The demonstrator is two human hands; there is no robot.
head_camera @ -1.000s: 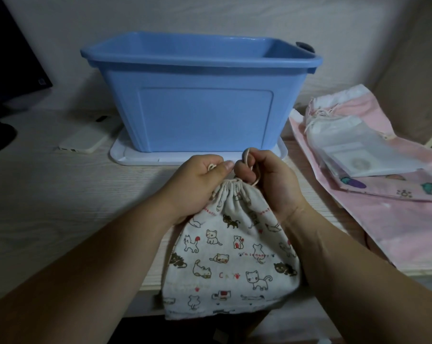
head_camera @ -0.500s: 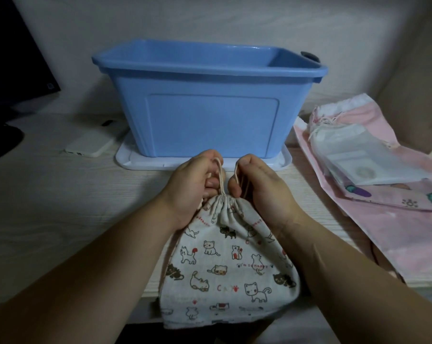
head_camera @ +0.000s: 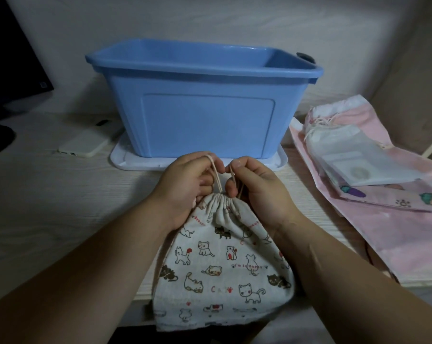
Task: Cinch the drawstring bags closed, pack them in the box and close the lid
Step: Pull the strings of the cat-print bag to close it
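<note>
One cat-print bag (head_camera: 222,256) lies on the table (head_camera: 61,219) just in front of the blue box (head_camera: 205,120), its neck gathered. The left hand (head_camera: 185,192) and right hand (head_camera: 259,192) each pinch a cord loop (head_camera: 216,177) in curled fingers (head_camera: 205,181). Best to pull the loops apart steadily and level until the puckers close. Other bags (head_camera: 396,227) wait to the right of the box.

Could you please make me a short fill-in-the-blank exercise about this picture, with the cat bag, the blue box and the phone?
1. The left hand and the right hand both pinch the ____ of the cat-print bag.
2. The blue box stands on its white ____.
3. The phone lies to the ____ of the box.
Missing words: drawstring; lid; left.
</note>
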